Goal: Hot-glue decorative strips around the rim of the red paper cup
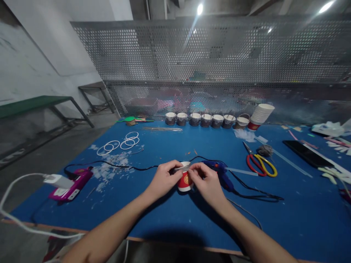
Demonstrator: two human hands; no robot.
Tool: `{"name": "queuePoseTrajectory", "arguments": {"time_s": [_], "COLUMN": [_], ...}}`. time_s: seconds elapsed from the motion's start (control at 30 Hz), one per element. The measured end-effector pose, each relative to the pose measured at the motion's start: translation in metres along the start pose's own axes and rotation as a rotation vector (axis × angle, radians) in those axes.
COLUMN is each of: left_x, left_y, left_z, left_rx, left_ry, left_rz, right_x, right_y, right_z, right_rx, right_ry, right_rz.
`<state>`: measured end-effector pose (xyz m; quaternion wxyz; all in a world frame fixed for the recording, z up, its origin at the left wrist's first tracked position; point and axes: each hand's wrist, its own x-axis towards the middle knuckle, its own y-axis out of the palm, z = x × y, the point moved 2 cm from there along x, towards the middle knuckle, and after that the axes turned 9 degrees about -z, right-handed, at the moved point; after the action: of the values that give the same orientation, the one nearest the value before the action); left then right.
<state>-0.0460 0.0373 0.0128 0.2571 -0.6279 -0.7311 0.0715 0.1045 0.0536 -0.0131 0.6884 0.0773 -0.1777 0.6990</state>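
Note:
A red and white paper cup (185, 182) stands upright near the front middle of the blue table, with a thin greyish strip at its rim. My left hand (168, 176) pinches the rim from the left, thumb and fingers together. From the right, my right hand (203, 177) has its fingertips closed on the strip and rim. Just beyond my right hand lies a blue glue gun (223, 175) with a black cord.
Several dark-wrapped cups (195, 119) line the back beside a stack of paper cups (261, 114). Scissors (260, 164) and a black phone (307, 153) lie right. White rings (108, 147), scraps and a magenta power strip (72, 188) are left.

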Motion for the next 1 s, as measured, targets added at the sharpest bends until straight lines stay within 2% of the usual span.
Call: {"name": "queuePoseTrajectory", "arguments": {"time_s": [0.2,0.47,1.0], "left_x": [0.0000,-0.0003,0.0031], "left_y": [-0.0024,-0.0040,-0.0030], "left_z": [0.0020,0.0047,0.0074], "left_rx": [-0.099,-0.201,-0.245], "left_ry": [-0.108,-0.199,-0.223], "left_rz": [0.032,0.014,0.061], "right_x": [0.0006,0.0023,0.0015], "right_y": [0.0030,-0.0017,-0.0046], "right_z": [-0.0023,-0.0006,-0.0042], "right_rx": [-0.036,-0.087,-0.097], "right_ry": [-0.020,-0.039,-0.082], "right_rz": [-0.018,-0.042,-0.044]}}
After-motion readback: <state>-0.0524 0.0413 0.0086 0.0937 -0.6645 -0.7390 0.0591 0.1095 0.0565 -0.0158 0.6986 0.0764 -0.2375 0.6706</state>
